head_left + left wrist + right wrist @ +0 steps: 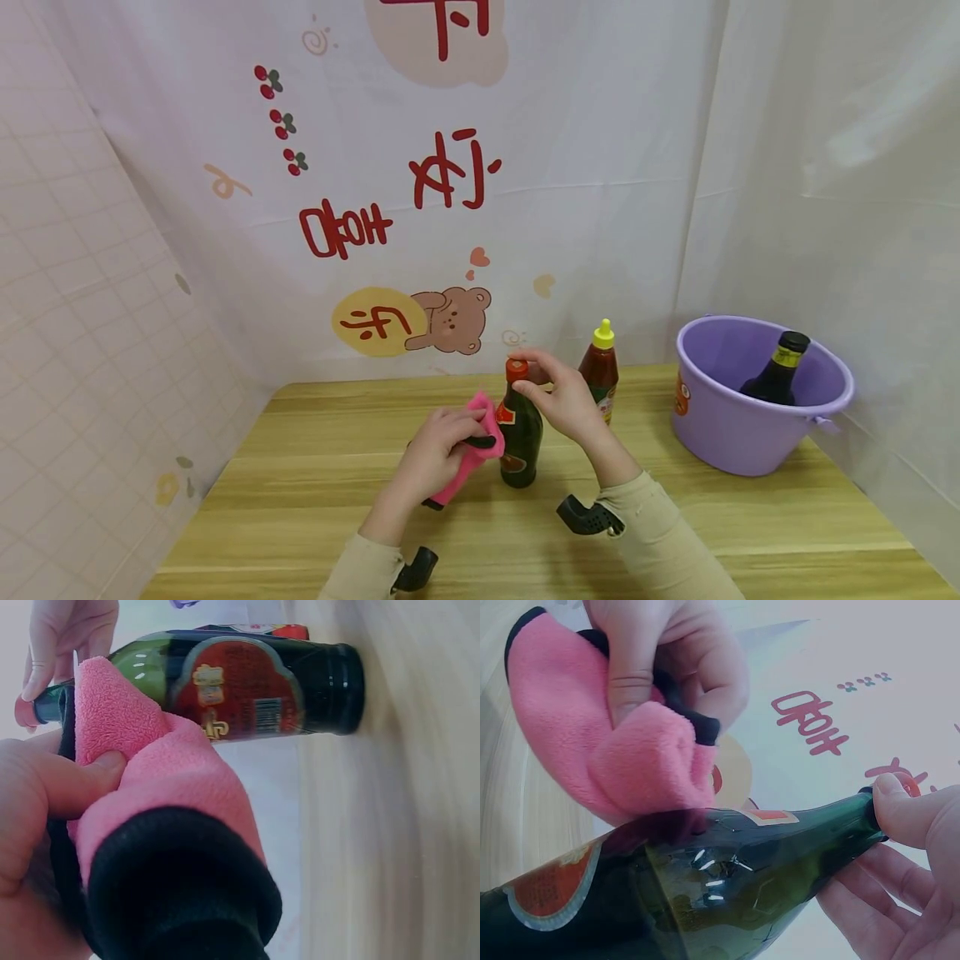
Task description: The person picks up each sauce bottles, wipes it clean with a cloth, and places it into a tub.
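A dark green glass bottle [522, 446] with a red cap [516, 368] and a red label [240, 686] stands upright on the wooden table. At its neck, just under the cap, my right hand [564, 400] pinches it between thumb [900, 814] and fingers. My left hand [433, 450] grips a fluffy pink cloth [463, 473] edged in black, its thumb pressed into a fold. That folded part of the cloth [649, 761] is right at the bottle's side, below the neck. The rest of the cloth hangs toward the tabletop.
Just behind my right hand stands a red sauce bottle [600, 367] with a yellow nozzle cap. A purple bucket [738, 437] at the right holds a dark bottle [776, 375] with a black cap. The wooden table [322, 475] ends at a printed white wall sheet [585, 167].
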Available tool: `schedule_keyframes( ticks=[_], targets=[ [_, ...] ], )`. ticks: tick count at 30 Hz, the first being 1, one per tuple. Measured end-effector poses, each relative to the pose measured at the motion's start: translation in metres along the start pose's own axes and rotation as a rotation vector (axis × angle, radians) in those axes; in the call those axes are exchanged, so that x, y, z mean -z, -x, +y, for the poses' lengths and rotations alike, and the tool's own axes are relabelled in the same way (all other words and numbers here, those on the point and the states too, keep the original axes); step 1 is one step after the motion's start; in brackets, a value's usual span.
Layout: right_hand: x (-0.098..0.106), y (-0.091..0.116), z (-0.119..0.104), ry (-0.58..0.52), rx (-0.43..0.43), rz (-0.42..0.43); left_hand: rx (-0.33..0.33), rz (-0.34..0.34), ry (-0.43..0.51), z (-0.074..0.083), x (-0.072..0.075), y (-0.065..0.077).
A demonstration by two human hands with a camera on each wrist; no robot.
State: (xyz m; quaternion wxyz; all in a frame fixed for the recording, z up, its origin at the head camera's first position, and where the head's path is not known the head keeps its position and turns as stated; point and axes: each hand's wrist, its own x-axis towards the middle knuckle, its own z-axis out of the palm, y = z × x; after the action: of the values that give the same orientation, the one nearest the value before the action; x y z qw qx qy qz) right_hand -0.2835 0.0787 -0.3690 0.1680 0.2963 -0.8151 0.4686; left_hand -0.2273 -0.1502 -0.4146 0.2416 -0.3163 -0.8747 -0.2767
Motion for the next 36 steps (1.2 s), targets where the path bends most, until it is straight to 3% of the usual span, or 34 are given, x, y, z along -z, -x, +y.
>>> schedule_keyframes(
  ticks=[14, 27, 36],
  targets=[
    [0.000, 0.000, 0.000, 0.000, 0.010, 0.002, 0.006, -0.011, 0.025, -0.010, -0.015, 0.013],
    [0.000, 0.000, 0.001, -0.009, 0.011, -0.003, -0.049, -0.106, -0.067, -0.017, -0.033, 0.019],
    [0.000, 0.002, -0.001, -0.001, 0.014, 0.002, -0.036, -0.243, -0.167, -0.008, -0.036, 0.016]
  ],
)
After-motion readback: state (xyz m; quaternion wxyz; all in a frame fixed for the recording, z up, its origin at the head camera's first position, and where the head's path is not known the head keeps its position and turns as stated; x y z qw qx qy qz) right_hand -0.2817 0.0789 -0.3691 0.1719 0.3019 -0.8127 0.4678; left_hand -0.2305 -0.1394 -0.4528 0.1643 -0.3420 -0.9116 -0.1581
